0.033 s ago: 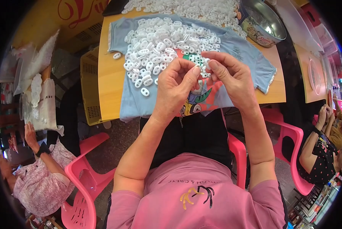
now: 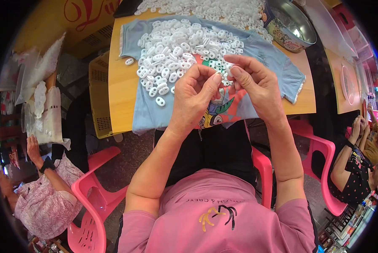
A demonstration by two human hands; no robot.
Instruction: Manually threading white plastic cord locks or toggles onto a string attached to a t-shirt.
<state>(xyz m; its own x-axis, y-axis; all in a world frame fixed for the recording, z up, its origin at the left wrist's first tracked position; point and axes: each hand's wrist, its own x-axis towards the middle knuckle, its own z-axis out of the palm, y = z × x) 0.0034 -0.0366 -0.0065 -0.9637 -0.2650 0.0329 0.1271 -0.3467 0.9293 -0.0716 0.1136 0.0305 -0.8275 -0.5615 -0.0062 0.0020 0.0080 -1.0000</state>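
Both hands are raised over a blue T-shirt (image 2: 149, 116) spread on the table. My right hand (image 2: 256, 82) pinches a small white plastic piece (image 2: 228, 69) between thumb and fingertips. Close beside it, my left hand (image 2: 197, 90) is closed, thumb against index finger; what it holds, if anything, is too small to make out. Beyond the left hand lies a heap of white oval two-hole plastic pieces (image 2: 168, 46). Smaller white pieces (image 2: 217, 65) lie on the shirt's coloured print, just beyond the fingertips.
More white pieces (image 2: 214, 10) cover the table's far side. A round metal tin (image 2: 292, 36) stands at the far right of the wooden table (image 2: 121, 97). A yellow crate (image 2: 99, 97) and pink chairs (image 2: 98, 189) are beside me. People sit at left and right.
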